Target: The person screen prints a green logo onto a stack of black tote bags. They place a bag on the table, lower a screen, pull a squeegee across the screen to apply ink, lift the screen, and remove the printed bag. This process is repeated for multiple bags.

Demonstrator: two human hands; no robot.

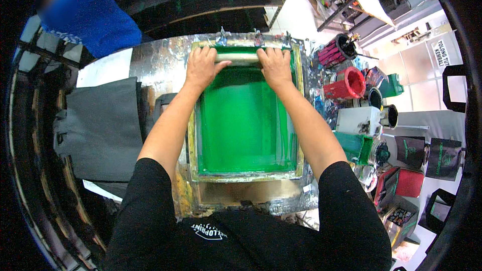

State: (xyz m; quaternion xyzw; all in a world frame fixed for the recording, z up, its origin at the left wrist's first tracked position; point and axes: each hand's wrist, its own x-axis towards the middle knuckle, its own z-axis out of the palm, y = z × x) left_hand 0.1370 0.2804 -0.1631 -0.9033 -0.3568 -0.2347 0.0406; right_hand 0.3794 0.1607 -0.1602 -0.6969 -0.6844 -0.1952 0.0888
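A screen-printing frame (299, 135) lies before me, its mesh (238, 125) coated in green ink. Across the far end of the mesh runs a squeegee (238, 59) with a pale handle. My left hand (202, 65) is closed round the squeegee's left end, thumb along the near side. Its right end is gripped by my right hand (276, 65), fingers curled over the top. Darker green ink shows just below the squeegee. Its blade is hidden under the handle and my hands. Clamps (257, 37) sit along the frame's far edge.
Dark fabric pieces (105, 128) are stacked left of the frame. On the right stand ink containers, among them a red tub (351, 83), a pink-streaked black tub (337, 50) and a green container (354, 146). A person in a blue shirt (93, 15) is at the far left.
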